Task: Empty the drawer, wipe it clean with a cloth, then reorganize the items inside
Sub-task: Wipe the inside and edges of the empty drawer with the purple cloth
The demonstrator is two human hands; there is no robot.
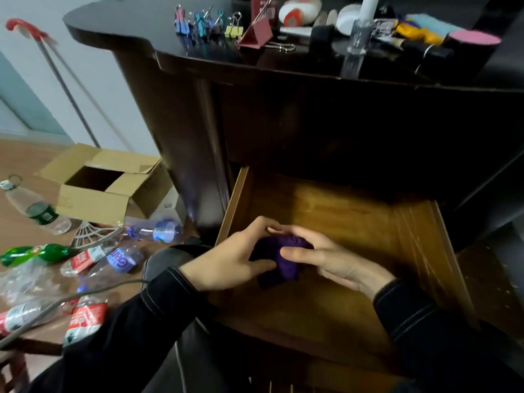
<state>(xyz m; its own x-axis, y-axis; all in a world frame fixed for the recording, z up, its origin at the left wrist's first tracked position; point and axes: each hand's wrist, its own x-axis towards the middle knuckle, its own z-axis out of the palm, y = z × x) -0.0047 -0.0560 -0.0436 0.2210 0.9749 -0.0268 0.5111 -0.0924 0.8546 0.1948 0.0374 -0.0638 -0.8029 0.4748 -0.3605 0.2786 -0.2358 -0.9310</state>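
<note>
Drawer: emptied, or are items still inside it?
Emptied, where visible: the drawer shows bare wood, with only the purple cloth there, gripped by the left hand and right hand.

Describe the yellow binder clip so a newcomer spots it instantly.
On the dark desk top above the open drawer, a row of small binder clips stands. The yellow clip is at the row's right end, beside the big red clip; it alone is yellow, the others are bluish.
</note>
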